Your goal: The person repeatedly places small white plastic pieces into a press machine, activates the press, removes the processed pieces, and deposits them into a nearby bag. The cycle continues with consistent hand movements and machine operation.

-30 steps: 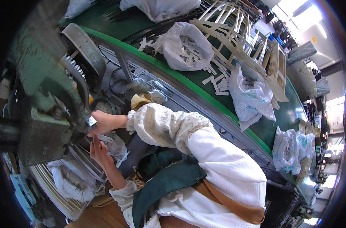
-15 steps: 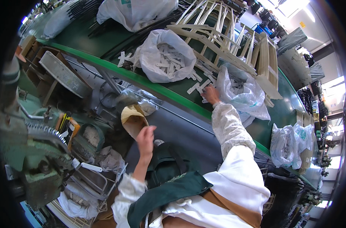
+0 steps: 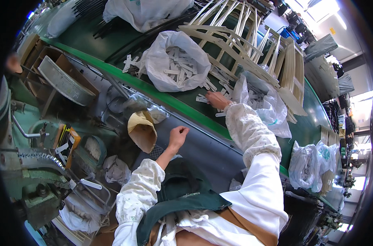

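Right hand (image 3: 218, 100): fingers bent at strips (image 3: 201, 99); can't tell grip.
Left hand (image 3: 178, 138): fingers loosely curled, empty-looking.
Bag (image 3: 154, 67): left of right fingers.

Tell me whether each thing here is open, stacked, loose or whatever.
White sack: open, holding pale strips.
Translucent bag: open, strips inside.
Green tub: open, pale contents.
Cream frames: stacked together.
Left hand: fingers curled, grip unclear.
Right hand: fingers at loose strips, grip unclear.
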A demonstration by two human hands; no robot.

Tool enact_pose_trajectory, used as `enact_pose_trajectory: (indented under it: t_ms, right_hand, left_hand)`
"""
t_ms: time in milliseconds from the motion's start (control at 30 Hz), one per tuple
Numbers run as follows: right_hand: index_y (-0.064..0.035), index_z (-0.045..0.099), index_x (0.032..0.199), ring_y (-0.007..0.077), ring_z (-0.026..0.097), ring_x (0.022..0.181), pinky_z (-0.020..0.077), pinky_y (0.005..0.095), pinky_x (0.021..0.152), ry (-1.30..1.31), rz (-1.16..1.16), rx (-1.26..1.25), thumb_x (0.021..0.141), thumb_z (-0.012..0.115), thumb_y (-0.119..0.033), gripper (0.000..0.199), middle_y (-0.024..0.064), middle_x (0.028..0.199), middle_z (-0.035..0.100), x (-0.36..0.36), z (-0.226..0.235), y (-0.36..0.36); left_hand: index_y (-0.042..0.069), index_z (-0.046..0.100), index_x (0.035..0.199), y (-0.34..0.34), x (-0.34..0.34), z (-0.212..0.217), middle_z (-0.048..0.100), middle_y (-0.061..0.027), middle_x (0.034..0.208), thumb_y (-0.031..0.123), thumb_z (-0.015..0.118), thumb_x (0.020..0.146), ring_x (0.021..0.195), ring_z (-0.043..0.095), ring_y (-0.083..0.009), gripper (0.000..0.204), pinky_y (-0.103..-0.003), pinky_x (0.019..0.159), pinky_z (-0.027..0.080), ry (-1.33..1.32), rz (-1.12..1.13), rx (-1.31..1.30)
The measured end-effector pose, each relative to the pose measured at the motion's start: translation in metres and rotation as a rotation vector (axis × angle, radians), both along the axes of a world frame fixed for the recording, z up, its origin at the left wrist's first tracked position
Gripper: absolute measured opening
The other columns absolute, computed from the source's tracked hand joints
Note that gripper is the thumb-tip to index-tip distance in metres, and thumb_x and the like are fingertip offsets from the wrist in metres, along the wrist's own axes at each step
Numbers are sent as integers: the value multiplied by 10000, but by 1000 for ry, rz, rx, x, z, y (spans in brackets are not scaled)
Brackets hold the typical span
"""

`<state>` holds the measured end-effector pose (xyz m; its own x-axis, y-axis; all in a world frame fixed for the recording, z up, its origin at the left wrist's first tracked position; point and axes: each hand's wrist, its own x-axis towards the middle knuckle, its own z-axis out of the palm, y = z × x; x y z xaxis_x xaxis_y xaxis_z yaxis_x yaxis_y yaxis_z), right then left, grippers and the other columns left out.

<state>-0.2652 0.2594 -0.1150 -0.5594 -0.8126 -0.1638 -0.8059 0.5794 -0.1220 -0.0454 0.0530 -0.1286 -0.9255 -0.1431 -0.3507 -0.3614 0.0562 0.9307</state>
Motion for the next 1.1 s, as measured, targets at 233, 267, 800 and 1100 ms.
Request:
enact_pose_trajectory:
  t_ms: [233, 267, 800, 1100]
  right_hand:
    - [45, 591, 825, 365, 630, 747, 521, 428, 655, 113, -71, 63, 725, 669, -104, 196, 204, 884, 597, 12, -9, -2]
    - [36, 594, 820, 363, 629, 739, 517, 431, 646, 117, -141, 31, 728, 668, -111, 189, 203, 877, 601, 13, -8, -8]
    - [-47, 667, 943, 48, 483, 668, 392, 215, 591, -1366, -538, -811, 881, 659, -239, 203, -36, 764, 572, 194, 112, -162]
    - [10, 698, 856, 125, 599, 651, 474, 270, 595, -647, 163, -746, 778, 736, -91, 133, 79, 761, 660, 280, 145, -268]
  left_hand:
    - [-13, 681, 859, -10, -2, 17, 587, 3, 648, 142, 616, 865, 584, 514, -67, 169, -219, 546, 411, 29, 45, -2]
    - [-16, 677, 892, -14, -1, 15, 607, -16, 683, 160, 624, 861, 607, 537, -87, 187, -239, 570, 428, 8, 45, 35]
    - [-29, 470, 1298, -62, 58, 99, 563, -100, 1246, 301, 459, 989, 1134, 542, -186, 452, -326, 998, 407, 318, 576, 1065]
    - [-34, 626, 1016, -119, 218, 113, 624, -65, 855, 240, 522, 968, 700, 598, -112, 298, -243, 574, 497, 189, 928, 465]
